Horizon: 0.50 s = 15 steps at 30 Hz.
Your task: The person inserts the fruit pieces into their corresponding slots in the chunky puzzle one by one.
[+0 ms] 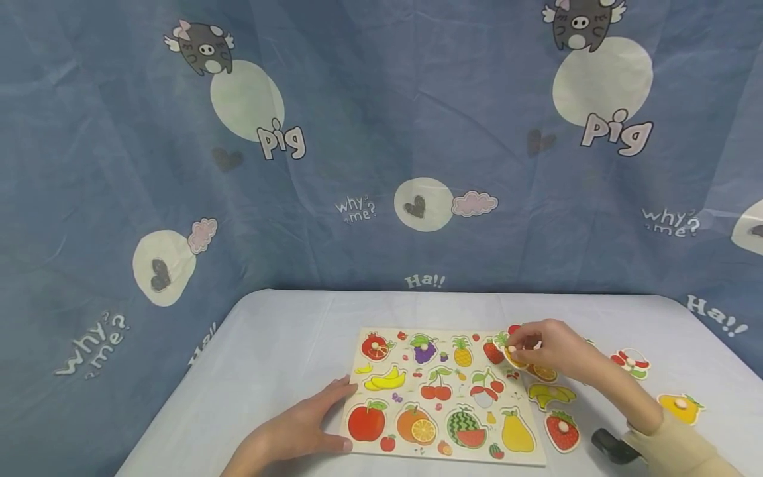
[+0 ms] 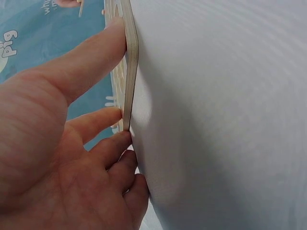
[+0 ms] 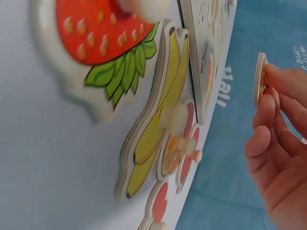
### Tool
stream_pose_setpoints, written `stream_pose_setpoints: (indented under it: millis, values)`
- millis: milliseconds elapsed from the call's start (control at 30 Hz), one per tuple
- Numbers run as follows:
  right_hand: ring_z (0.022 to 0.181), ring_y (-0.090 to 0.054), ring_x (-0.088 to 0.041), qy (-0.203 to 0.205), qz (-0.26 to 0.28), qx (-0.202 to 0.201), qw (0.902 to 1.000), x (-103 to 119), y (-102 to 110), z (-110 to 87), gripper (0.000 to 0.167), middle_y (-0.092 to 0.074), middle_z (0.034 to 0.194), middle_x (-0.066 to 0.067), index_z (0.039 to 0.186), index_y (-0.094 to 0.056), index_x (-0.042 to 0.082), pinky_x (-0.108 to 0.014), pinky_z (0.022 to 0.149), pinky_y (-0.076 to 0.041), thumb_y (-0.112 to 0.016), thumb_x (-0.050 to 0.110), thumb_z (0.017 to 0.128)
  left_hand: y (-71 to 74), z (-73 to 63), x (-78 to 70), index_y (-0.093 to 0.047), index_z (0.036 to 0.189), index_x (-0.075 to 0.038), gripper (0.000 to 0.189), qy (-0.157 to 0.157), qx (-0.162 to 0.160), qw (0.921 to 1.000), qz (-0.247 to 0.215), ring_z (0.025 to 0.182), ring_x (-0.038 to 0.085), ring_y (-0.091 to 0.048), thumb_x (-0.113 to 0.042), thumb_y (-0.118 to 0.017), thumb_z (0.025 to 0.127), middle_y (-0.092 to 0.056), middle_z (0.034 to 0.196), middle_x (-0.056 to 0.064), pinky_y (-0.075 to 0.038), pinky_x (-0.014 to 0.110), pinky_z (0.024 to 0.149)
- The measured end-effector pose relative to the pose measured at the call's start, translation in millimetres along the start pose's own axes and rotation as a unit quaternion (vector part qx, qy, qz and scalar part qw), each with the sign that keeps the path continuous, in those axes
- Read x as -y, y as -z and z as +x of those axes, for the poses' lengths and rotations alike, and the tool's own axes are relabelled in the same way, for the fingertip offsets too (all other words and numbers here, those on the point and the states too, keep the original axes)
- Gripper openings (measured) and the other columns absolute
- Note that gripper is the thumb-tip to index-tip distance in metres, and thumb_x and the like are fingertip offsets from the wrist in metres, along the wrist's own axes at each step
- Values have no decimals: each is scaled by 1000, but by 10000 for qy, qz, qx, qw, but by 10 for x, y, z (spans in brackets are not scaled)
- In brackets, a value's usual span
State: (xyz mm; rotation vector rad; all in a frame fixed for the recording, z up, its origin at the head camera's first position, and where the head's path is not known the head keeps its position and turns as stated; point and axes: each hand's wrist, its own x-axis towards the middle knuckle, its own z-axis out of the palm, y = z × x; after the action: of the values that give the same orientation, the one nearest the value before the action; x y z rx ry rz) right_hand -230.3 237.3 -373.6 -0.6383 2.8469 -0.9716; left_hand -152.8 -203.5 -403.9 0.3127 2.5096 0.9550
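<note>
A wooden fruit puzzle board [image 1: 471, 456] lies flat on the white table. My left hand [image 1: 298, 424] rests at the board's left side, thumb near the front corner and fingers extended along the edge; the left wrist view shows them touching the board edge [image 2: 132, 62]. Above the board's right rear part, my right hand [image 1: 560, 348] pinches a yellow fruit puzzle piece [image 1: 511, 358] with green leaves. In the right wrist view this piece [image 3: 259, 79] is held up off the table, seen nearly edge-on. The fingers partly hide its picture.
Loose knobbed pieces lie right of the board: bananas [image 1: 551, 395], a strawberry [image 1: 561, 438], an orange [image 1: 544, 374], a red-and-green piece [image 1: 630, 363] and a yellow fruit [image 1: 681, 409]. A dark object [image 1: 614, 446] is beside the right sleeve. A blue printed cloth [image 1: 357, 252] hangs behind.
</note>
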Motion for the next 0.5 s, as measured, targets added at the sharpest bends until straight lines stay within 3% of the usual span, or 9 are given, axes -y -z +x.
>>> stream_pose_setpoints:
  millis: [333,500]
  values:
    - [68,-54,-10,434,-84,151,9989,35,-52,157,9,-64,76,10,94,-74,15,-25,60,-49,-76,11,86,6,-4,3,-44,148,-20,86,-45,7,10000,67,143,35,-26,-38,-84,75,-31,158,9,-26,66,108]
    - [71,-54,-14,296,55,205,9993,58,-76,239,9,-65,78,8,93,-75,16,-26,61,-49,-75,11,86,8,-4,-1,-43,148,-20,86,-65,12,10000,21,144,35,-25,-37,-84,74,-30,158,9,-25,66,109]
